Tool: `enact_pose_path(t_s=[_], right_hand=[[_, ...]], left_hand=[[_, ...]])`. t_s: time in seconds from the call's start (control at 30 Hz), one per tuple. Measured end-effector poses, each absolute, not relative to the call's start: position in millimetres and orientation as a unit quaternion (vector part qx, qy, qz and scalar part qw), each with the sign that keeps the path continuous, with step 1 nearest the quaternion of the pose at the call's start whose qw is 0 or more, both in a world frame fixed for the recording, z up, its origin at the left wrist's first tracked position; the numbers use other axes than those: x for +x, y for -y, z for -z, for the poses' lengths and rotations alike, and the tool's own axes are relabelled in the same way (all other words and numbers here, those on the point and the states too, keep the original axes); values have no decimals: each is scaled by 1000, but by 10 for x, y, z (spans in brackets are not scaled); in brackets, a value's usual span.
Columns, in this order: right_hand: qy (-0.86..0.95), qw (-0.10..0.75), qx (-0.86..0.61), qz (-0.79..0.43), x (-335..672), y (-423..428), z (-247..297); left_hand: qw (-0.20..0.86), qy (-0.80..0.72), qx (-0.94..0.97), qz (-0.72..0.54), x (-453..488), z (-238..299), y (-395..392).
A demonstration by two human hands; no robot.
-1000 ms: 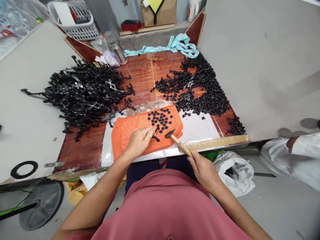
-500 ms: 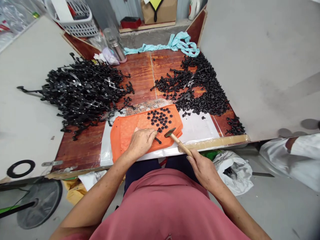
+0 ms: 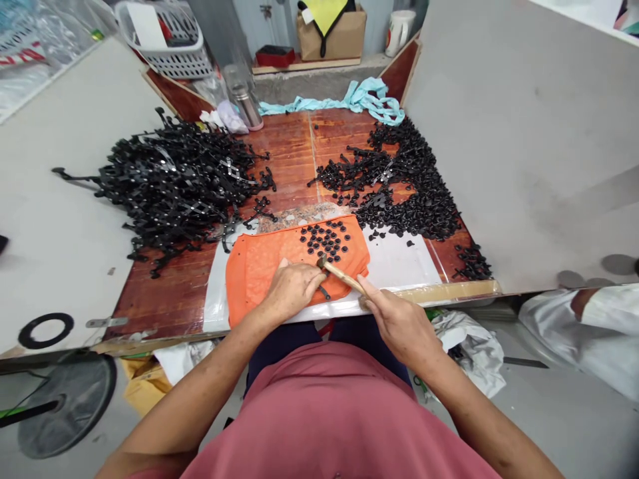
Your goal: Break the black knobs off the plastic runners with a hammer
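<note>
My right hand point(image 3: 399, 322) is closed round the wooden handle of a small hammer point(image 3: 344, 278). The hammer's dark head is right by the fingertips of my left hand point(image 3: 292, 289). Those fingers pinch a small black jointed part point(image 3: 325, 293), one arm of which sticks out toward me; the rest of it is hidden under the fingers and hammer head. Beneath both lies an orange cloth point(image 3: 262, 266) on a white sheet. Several round black caps point(image 3: 327, 238) are grouped on the cloth just beyond the hammer head.
A heap of black linked parts point(image 3: 174, 179) lies at left, and a pile of small black pegs point(image 3: 419, 193) at right. Light-blue cloth strips point(image 3: 369, 100), a flask point(image 3: 245, 106) and a grey basket point(image 3: 174, 56) stand at the back. Grey panels point(image 3: 524, 146) flank the bench.
The hammer has moved left and its head now sits over the part at my left fingertips. My left hand keeps its pinch. The whole view has shifted slightly.
</note>
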State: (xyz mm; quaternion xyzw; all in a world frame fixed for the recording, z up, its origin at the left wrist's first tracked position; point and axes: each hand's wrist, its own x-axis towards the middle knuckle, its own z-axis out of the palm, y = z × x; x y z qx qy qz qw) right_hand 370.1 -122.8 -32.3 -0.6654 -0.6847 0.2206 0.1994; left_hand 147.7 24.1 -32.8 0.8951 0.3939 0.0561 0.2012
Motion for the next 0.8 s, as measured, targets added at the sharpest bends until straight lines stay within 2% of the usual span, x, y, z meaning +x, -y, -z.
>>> enact_pose_path(t_s=[0.13,0.23,0.5,0.8], right_hand=[[647,336,-659,-184,3765,1298,232],[624,372,-668,-162,3853,1339,153],[619,259,-708,-221,3894,1418,335],[666,166,-700,-196,3779,1294,372]], left_hand=[[197,-407,890,-60,1494,350,-224],[205,-416,883,-72,1463,349,-242],[175,-445,875,-76,1397,211,-290],[181,-497,847,-51,1229,212,-280]])
